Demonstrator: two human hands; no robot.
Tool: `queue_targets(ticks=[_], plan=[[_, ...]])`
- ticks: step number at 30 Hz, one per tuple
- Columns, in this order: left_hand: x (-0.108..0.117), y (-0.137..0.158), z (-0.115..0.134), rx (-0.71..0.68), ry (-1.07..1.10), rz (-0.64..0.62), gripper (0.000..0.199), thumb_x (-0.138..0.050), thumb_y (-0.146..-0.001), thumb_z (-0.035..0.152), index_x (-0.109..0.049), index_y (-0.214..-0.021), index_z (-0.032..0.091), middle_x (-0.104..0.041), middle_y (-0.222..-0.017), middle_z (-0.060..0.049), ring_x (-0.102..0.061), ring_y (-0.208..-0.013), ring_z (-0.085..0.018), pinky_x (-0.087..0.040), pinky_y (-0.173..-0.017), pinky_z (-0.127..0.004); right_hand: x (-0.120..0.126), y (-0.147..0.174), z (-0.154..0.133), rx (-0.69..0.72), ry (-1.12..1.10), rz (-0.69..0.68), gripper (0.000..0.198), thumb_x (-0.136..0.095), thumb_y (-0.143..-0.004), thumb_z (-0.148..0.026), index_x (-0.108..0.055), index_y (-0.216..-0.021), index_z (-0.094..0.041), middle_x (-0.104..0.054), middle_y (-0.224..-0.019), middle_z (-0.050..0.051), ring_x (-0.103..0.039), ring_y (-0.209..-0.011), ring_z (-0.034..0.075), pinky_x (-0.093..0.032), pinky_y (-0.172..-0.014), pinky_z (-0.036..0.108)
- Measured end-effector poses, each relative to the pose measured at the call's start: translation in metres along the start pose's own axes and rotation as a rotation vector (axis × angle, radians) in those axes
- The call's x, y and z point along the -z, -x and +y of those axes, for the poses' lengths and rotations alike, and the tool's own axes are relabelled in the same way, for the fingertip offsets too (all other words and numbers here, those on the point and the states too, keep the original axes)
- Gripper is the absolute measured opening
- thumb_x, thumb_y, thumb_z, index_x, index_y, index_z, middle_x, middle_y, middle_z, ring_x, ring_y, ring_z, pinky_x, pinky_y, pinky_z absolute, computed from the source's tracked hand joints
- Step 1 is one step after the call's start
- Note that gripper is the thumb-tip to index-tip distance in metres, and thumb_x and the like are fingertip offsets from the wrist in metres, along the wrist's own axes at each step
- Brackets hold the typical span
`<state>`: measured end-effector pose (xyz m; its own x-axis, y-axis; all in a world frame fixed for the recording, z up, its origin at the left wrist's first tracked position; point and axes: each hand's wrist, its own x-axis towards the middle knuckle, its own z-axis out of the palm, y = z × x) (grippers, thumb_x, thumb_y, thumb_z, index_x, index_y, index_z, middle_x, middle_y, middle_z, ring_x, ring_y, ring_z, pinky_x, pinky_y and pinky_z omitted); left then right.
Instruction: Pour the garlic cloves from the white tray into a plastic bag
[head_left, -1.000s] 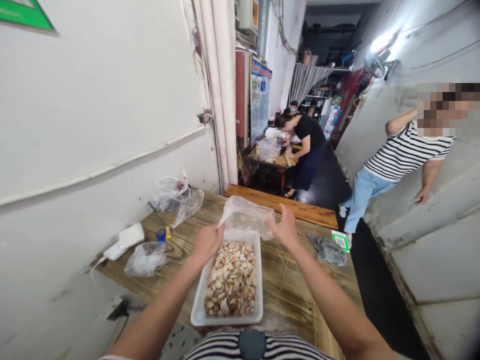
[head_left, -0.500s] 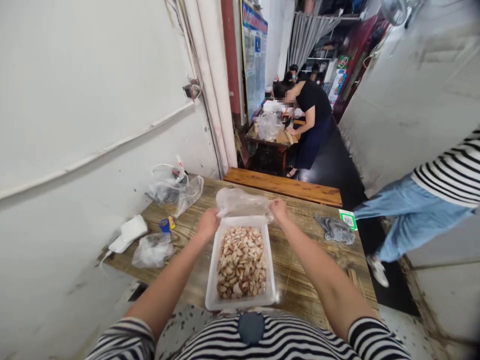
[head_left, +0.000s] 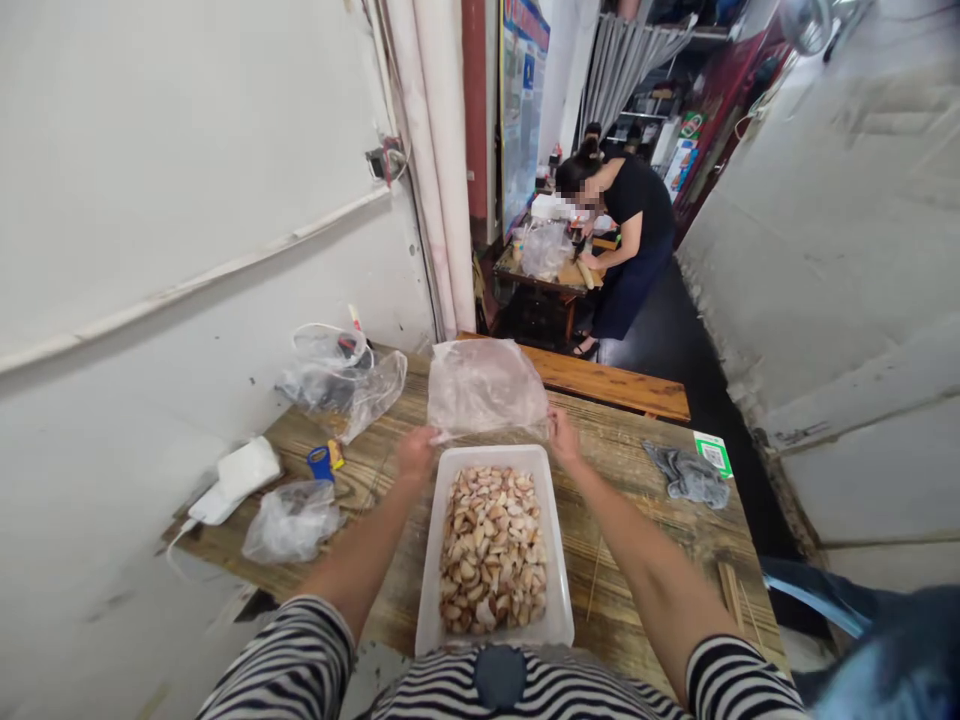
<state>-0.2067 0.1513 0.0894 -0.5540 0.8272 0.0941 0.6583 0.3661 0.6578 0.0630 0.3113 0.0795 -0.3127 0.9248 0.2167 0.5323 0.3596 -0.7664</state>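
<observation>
Left hand (head_left: 417, 452) and right hand (head_left: 564, 437) each had fingers closed on a near corner of the clear plastic bag (head_left: 487, 385), spread out just beyond the white tray (head_left: 430, 600). Tray sat on the wooden worktop (head_left: 616, 605), garlic cloves (head_left: 495, 550) inside. Crumpled plastic (head_left: 292, 522) lay left of tray, grey cloth (head_left: 686, 475) right.

soft light, glare on floor (head_left: 667, 330), stretched edges

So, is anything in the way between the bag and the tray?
Nothing visible: the left hand and right hand hold the bag by its near corners, just beyond the far edge of the tray.
</observation>
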Motion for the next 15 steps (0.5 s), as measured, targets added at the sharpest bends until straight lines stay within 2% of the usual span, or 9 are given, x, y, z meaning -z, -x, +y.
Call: queue_targets(ticks=[4, 7, 11, 13, 15], plan=[[-0.028, 0.004, -0.018, 0.139, 0.045, -0.075, 0.025, -0.045, -0.079, 0.034, -0.059, -0.074, 0.013, -0.057, -0.067, -0.005, -0.05, -0.066, -0.018, -0.037, -0.06, -0.028, -0.023, 0.03, 0.036, -0.19, 0.017, 0.076, 0.009, -0.042, -0.071, -0.02, -0.048, -0.078, -0.02, -0.059, -0.083, 0.004, -0.05, -0.076, 0.017, -0.039, -0.075, 0.028], [-0.03, -0.004, -0.025, 0.148, 0.099, -0.172, 0.024, -0.048, -0.075, 0.035, -0.056, -0.069, 0.014, -0.053, -0.061, -0.002, -0.049, -0.064, -0.017, -0.038, -0.061, -0.028, -0.031, 0.039, 0.048, -0.265, 0.014, 0.131, 0.008, -0.044, -0.07, -0.028, -0.043, -0.069, -0.02, -0.052, -0.071, 0.001, -0.045, -0.067, 0.016, -0.037, -0.068, 0.027], [-0.016, 0.002, -0.032, 0.033, 0.199, -0.33, 0.032, -0.045, -0.076, 0.042, -0.062, -0.081, 0.015, -0.065, -0.077, -0.004, -0.057, -0.078, -0.02, -0.043, -0.073, -0.03, -0.029, 0.054, 0.049, -0.261, -0.079, 0.094, 0.017, -0.045, -0.07, -0.036, -0.041, -0.066, -0.021, -0.046, -0.061, -0.003, -0.042, -0.059, 0.013, -0.036, -0.061, 0.025], [-0.011, 0.016, -0.033, 0.045, 0.274, -0.372, 0.041, -0.043, -0.078, 0.045, -0.064, -0.094, 0.014, -0.068, -0.092, -0.008, -0.058, -0.091, -0.024, -0.043, -0.083, -0.033, -0.024, 0.068, 0.045, -0.234, -0.134, 0.056, 0.019, -0.044, -0.071, -0.039, -0.041, -0.067, -0.02, -0.046, -0.062, -0.003, -0.044, -0.06, 0.013, -0.037, -0.061, 0.023], [-0.01, 0.036, -0.03, 0.12, 0.33, -0.341, 0.048, -0.04, -0.08, 0.046, -0.062, -0.104, 0.012, -0.067, -0.103, -0.011, -0.056, -0.101, -0.028, -0.041, -0.089, -0.036, -0.018, 0.087, 0.039, -0.225, -0.19, 0.058, 0.02, -0.042, -0.074, -0.04, -0.041, -0.07, -0.02, -0.045, -0.065, -0.003, -0.045, -0.061, 0.012, -0.038, -0.061, 0.023]])
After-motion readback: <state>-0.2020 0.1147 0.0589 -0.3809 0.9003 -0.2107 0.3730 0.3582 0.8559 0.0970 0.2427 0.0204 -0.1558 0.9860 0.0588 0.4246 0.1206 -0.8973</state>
